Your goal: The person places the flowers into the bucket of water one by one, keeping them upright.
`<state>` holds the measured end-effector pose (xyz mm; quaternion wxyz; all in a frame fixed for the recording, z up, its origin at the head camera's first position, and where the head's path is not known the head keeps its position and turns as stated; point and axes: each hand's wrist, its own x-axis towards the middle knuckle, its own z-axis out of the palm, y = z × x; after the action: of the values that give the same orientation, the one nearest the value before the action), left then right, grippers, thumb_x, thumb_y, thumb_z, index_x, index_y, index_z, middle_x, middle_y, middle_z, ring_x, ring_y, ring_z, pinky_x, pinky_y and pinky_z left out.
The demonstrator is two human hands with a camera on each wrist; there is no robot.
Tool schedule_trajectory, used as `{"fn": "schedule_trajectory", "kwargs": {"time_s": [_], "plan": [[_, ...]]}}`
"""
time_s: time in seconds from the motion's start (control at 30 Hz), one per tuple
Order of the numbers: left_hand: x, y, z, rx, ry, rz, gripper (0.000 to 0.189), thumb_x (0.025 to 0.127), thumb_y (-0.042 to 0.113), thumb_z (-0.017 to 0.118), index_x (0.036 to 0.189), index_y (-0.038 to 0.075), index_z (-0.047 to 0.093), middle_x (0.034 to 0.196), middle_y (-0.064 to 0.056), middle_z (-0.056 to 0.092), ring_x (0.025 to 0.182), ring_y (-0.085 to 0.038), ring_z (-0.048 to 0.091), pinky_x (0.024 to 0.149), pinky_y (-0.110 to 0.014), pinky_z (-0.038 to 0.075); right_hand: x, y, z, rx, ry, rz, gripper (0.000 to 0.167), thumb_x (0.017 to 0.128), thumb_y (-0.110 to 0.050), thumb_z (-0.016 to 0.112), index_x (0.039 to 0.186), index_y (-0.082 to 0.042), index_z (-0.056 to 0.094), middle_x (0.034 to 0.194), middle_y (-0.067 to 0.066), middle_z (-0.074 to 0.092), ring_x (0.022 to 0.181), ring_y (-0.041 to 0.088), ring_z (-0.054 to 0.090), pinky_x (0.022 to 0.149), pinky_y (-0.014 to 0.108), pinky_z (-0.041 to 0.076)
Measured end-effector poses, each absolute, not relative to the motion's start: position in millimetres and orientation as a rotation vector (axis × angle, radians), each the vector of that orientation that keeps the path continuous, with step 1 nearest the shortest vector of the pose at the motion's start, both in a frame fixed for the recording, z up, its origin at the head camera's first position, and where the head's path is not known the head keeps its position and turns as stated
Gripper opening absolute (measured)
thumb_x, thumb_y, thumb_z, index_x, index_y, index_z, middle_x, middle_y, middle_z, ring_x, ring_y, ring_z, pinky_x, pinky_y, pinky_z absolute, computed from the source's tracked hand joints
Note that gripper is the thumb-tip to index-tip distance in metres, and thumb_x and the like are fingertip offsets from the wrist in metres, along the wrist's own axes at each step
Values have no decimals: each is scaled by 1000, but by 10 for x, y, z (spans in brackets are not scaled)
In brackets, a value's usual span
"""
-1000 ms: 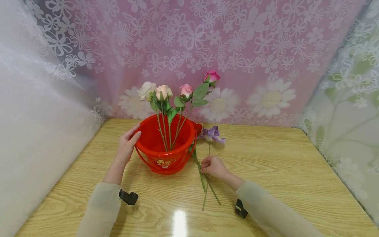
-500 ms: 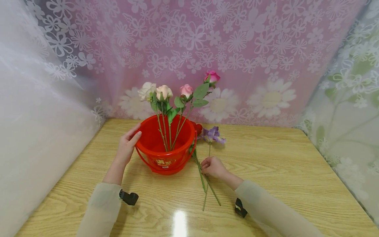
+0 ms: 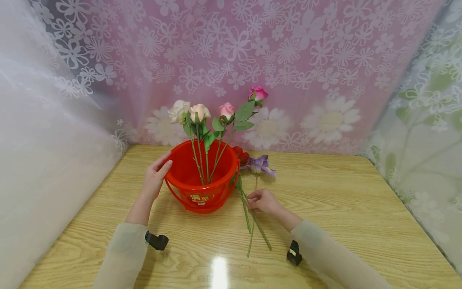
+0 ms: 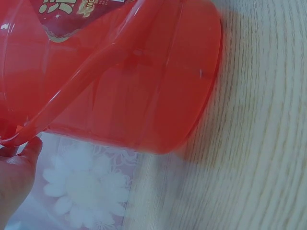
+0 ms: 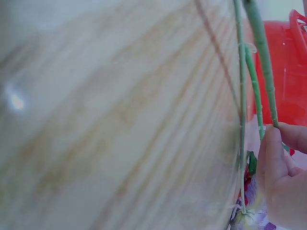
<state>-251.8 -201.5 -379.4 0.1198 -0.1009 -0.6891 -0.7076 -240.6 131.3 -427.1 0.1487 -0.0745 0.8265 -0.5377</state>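
My left hand (image 3: 154, 175) grips the red bucket (image 3: 202, 200) at its left rim, thumb and fingers close by the handle's joint. Standing inside the bucket are several artificial flowers: a white bloom (image 3: 179, 111), a peach rose (image 3: 199, 112), a pink rose (image 3: 227, 110) and a taller magenta rose (image 3: 258, 93). To the bucket's right, my right hand (image 3: 265, 202) pinches a green flower stem (image 5: 265, 62) between thumb and fingertips. Near that hand lie a purple flower (image 3: 261, 164) and a red bloom (image 3: 240, 155), partly hidden behind the bucket; their stems cross.
The wooden table (image 3: 335, 200) stretches away to the right and in front. A pink floral curtain (image 3: 288, 60) hangs at its back edge, with pale sheets at both sides. A black wrist camera (image 3: 157, 241) sits by the left sleeve, another (image 3: 294, 253) by the right.
My right hand has shifted slightly to the right with the pinched stem, whose lower end moved right too. The red bloom shows a little more beside the bucket. My left hand has stayed still.
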Motion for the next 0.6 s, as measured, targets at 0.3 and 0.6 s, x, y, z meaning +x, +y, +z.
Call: {"fn": "schedule_trajectory", "kwargs": {"time_s": [0.3,0.6], "plan": [[-2517,-2019,-3787,-307,-2014,-2069,46,91,12,50,133,-2,37,136,-17,35,117,-26,40,86,-20,42,-2391,1389,-4182,-193,2273,-1655,30,80,11,53,109,19,50,83,15,58,74,24,61,66,35,52],[-2522,-2027,-3799,-309,-2014,-2070,46,91,13,50,133,-2,37,136,-17,35,118,-27,39,83,-17,43,-2372,1467,-4104,-166,2250,-1721,34,81,11,51,113,21,46,95,27,54,82,30,60,66,32,52]]}}
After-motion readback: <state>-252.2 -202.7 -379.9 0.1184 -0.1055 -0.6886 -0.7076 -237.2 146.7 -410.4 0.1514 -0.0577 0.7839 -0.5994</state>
